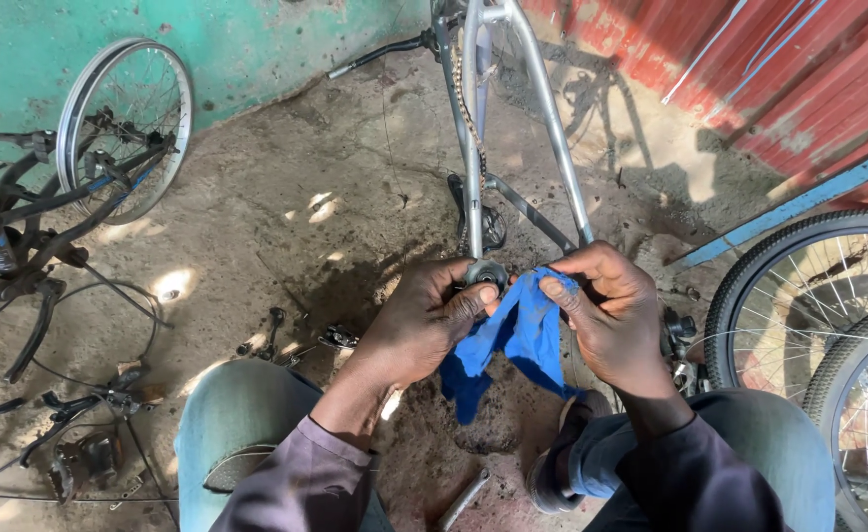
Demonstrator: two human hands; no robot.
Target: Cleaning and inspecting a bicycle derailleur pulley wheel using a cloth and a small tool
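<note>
Knees in jeans [247, 414] frame the view. Left hand [419, 320] pinches a small round metal bike part [486, 272] against the silver bike frame [473, 177]; right hand [606, 315] clutches a blue rag [518, 340] beside it. Wiping looks underway: grime remains, and loose parts [301, 340] lie on the dirt floor [286, 197].

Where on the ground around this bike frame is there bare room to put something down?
The widest bare patch of ground lies between the loose wheel at the wall and the silver frame. Another lies right of the frame, toward the red sheet wall. It is crowded by the small parts near the left hand, and among the black parts lower left.
</note>
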